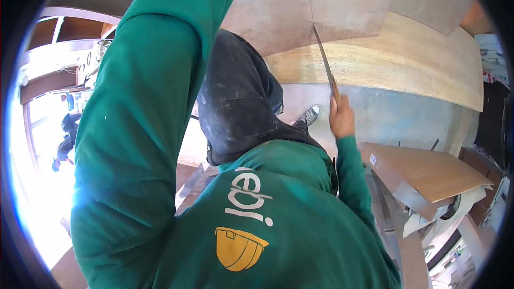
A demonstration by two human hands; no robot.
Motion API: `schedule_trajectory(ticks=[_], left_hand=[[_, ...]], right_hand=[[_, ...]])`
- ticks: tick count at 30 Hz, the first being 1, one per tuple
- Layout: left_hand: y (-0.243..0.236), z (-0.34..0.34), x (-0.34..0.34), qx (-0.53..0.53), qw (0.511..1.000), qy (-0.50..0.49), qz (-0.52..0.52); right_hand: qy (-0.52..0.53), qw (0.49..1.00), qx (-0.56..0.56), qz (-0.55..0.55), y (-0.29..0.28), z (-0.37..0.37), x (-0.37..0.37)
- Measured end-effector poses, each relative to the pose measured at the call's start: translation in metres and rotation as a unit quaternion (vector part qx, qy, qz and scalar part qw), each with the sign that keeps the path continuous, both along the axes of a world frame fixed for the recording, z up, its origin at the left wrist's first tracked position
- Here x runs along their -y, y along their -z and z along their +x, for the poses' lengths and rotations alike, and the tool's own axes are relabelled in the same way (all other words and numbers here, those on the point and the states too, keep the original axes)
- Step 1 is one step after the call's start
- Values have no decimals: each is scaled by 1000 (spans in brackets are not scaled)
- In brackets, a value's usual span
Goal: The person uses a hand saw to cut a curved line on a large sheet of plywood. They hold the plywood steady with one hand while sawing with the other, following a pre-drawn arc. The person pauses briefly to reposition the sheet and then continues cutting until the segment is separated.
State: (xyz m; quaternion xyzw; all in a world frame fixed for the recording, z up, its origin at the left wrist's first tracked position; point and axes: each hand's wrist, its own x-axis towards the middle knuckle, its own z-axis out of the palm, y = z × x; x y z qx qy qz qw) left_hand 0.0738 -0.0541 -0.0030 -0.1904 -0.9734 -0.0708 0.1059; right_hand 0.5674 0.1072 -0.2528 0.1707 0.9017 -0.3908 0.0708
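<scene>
My right hand (341,116) is wrapped around the handle of a handsaw (324,59). The narrow blade slants up and away from my fist. Its far end meets a thin plywood sheet (353,8) where a dark straight line, a cut or a mark, runs on toward the top of the view. Beneath that sheet lies a paler wooden board (428,56), its long edge facing me. My left arm (144,75), in a green sleeve, reaches forward past the upper rim, so the left hand is out of sight.
My bent leg in dark trousers (235,96) is beside the sheet. One sneaker (310,114) stands on the floor below the board's edge. A cardboard box (428,171) sits at my right among other items. Far left, a person (67,139) is near a bright opening.
</scene>
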Motion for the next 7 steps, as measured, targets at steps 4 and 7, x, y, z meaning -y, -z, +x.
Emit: schedule_trajectory(ticks=[4,7], left_hand=[[-1,-4,3,4,1000,13,9],[-4,-1,-3,12,1000,-3,-4]], right_hand=[[12,1000,-2,-28,-40,99,-19],[25,994,105,-21,-40,84,-18]])
